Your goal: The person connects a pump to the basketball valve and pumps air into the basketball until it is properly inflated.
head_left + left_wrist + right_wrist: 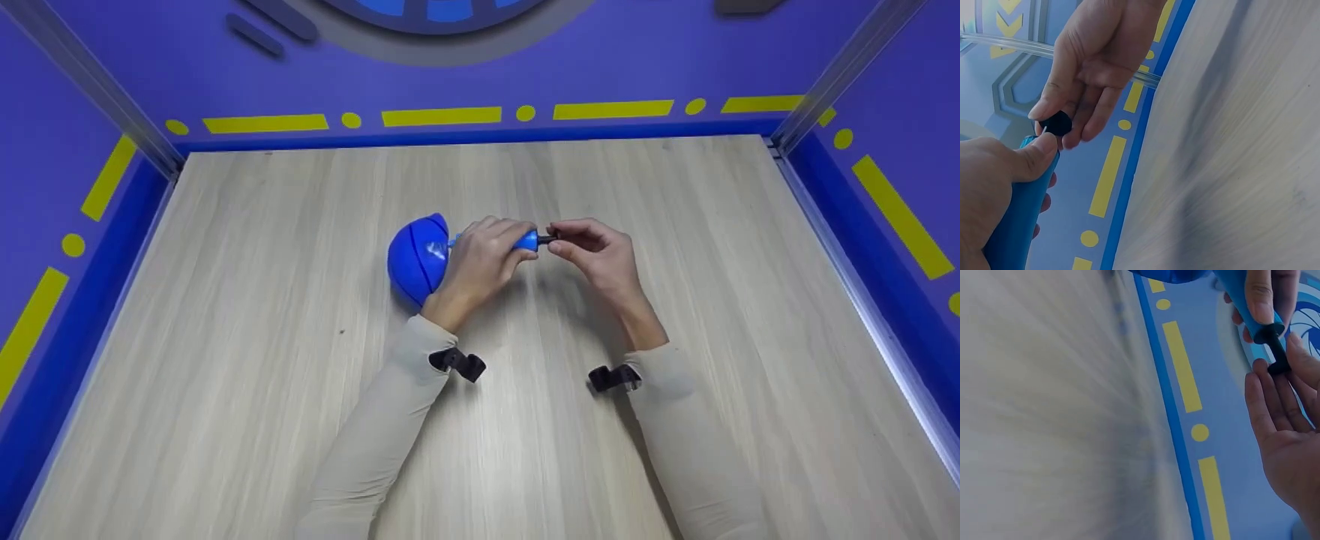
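Note:
A blue ball [412, 259], dented or folded on its side and marked with dark seam lines, is at the left end of a blue hand pump [528, 241]. My left hand [484, 259] grips the pump's barrel, thumb along its side, covering most of it. At the pump's other end, a short black rod with a flat black handle [1280, 368] sticks out. My right hand [604, 259] holds that handle between thumb and fingertips, palm turned up in the right wrist view. Both hands are near each other over the middle of the table.
A pale wood-grain table [262, 360] lies beneath. Blue-purple panels with yellow dashes [441, 115] stand at the back and both sides, joined by metal corner posts [847, 71]. Each sleeve carries a black wrist mount [459, 363].

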`<control>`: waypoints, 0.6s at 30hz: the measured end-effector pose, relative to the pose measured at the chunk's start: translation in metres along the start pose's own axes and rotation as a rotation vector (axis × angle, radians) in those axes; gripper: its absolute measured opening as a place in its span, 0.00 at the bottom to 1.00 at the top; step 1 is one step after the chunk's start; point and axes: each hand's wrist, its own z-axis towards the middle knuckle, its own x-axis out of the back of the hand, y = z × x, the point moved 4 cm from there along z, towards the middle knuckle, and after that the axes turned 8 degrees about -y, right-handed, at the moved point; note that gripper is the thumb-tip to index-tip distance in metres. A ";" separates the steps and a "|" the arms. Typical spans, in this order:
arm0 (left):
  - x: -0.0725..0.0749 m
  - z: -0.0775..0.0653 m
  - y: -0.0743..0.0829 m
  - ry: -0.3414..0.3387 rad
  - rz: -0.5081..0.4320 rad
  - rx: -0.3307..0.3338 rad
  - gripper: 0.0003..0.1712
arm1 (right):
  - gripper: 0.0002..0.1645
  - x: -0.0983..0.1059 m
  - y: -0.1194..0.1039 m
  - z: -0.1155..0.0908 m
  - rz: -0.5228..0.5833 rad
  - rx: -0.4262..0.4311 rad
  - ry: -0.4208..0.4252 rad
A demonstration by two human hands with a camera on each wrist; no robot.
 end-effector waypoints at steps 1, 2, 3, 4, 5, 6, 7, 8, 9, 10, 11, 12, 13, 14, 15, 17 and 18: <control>0.000 0.001 0.000 0.002 -0.009 -0.008 0.22 | 0.17 0.002 -0.001 0.000 -0.015 0.006 -0.009; 0.001 0.001 0.001 0.001 -0.015 -0.014 0.21 | 0.17 0.005 -0.002 0.000 -0.031 0.013 -0.015; 0.001 0.002 0.001 0.002 -0.023 -0.021 0.21 | 0.17 0.007 -0.002 0.000 -0.040 0.021 -0.019; 0.001 0.003 0.002 -0.001 -0.026 -0.025 0.21 | 0.17 0.009 -0.002 0.000 -0.049 0.026 -0.022; 0.001 0.003 0.002 -0.003 -0.028 -0.026 0.20 | 0.17 0.011 -0.003 0.000 -0.055 0.031 -0.023; 0.001 0.004 0.002 -0.006 -0.030 -0.026 0.20 | 0.17 0.015 -0.003 -0.001 -0.060 0.027 -0.020; 0.001 0.004 0.001 -0.007 -0.031 -0.023 0.21 | 0.16 0.019 -0.003 -0.001 -0.063 0.024 -0.014; 0.001 0.004 0.001 -0.007 -0.032 -0.019 0.21 | 0.17 0.023 -0.003 -0.001 -0.066 0.019 -0.004; 0.001 0.004 0.000 -0.006 -0.031 -0.015 0.21 | 0.17 0.028 -0.003 -0.001 -0.064 0.014 0.011; 0.001 0.004 0.000 -0.003 -0.027 -0.011 0.21 | 0.17 0.034 -0.004 -0.001 -0.051 0.011 0.031; 0.002 0.004 -0.001 0.001 -0.025 -0.007 0.21 | 0.17 0.040 -0.004 -0.002 -0.035 0.009 0.055; 0.002 0.004 -0.002 0.006 -0.023 -0.004 0.21 | 0.17 0.046 -0.004 -0.003 -0.014 0.007 0.081; 0.003 0.004 -0.002 0.010 -0.022 -0.002 0.21 | 0.17 0.052 -0.005 -0.003 0.008 0.011 0.107; 0.003 0.004 -0.002 0.012 -0.022 -0.003 0.21 | 0.17 0.058 -0.005 -0.004 0.033 0.013 0.132; 0.004 0.005 -0.002 0.013 -0.022 -0.003 0.21 | 0.17 0.063 -0.005 -0.005 0.061 0.016 0.156; 0.004 0.005 -0.002 0.010 -0.022 -0.002 0.21 | 0.17 0.069 -0.005 -0.006 0.104 0.023 0.188; 0.005 0.005 -0.002 0.008 -0.021 0.001 0.22 | 0.17 0.070 -0.005 -0.006 0.118 0.026 0.197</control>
